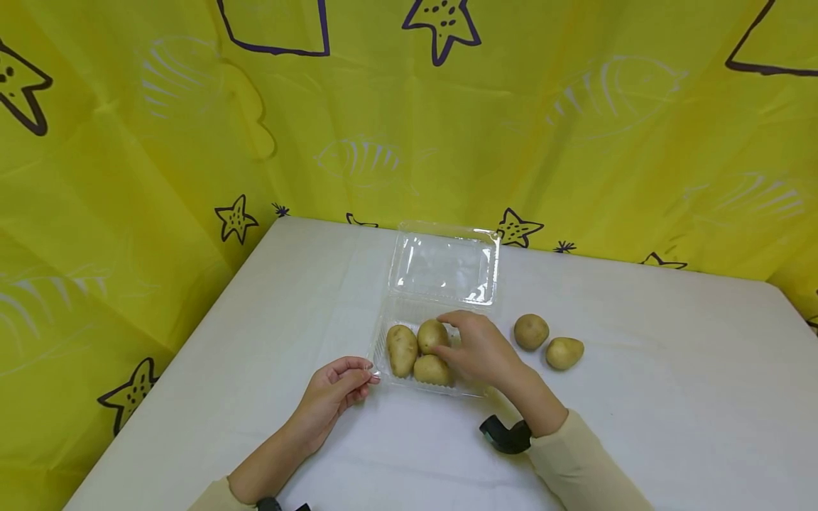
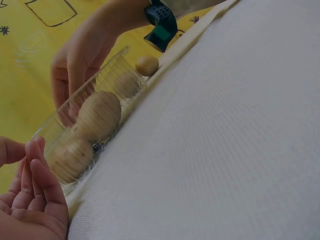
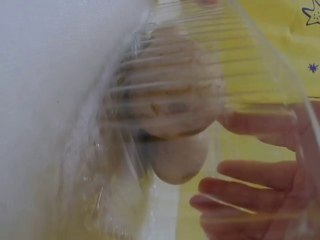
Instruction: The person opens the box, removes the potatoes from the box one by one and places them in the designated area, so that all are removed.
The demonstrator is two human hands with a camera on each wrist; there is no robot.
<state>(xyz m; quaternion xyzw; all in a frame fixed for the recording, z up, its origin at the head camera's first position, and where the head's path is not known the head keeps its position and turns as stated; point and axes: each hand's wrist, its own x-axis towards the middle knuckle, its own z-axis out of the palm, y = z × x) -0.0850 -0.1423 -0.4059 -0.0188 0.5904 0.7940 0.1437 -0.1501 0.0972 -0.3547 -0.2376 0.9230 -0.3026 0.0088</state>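
A hinged clear plastic container [image 1: 473, 387] lies open on the table, holding a long potato [image 1: 402, 350], a front potato [image 1: 432, 370] and a rear potato [image 1: 432, 336]. My right hand [image 1: 482, 348] reaches in from the right, its thumb and index finger around the rear potato. At the front left corner, my left hand [image 1: 339, 390] pinches the container's rim between thumb and fingers. In the left wrist view potatoes [image 2: 100, 116] show through the ribbed wall. The right wrist view shows the right fingers [image 3: 245, 195] beside the potatoes, behind the clear plastic.
Two loose potatoes, a round one [image 1: 531, 332] and a pointed one [image 1: 565, 353], lie on the white table [image 1: 671, 397] right of the container. The raised clear lid [image 1: 444, 270] extends behind the base. A yellow patterned curtain [image 1: 383, 106] borders the table at the back and left.
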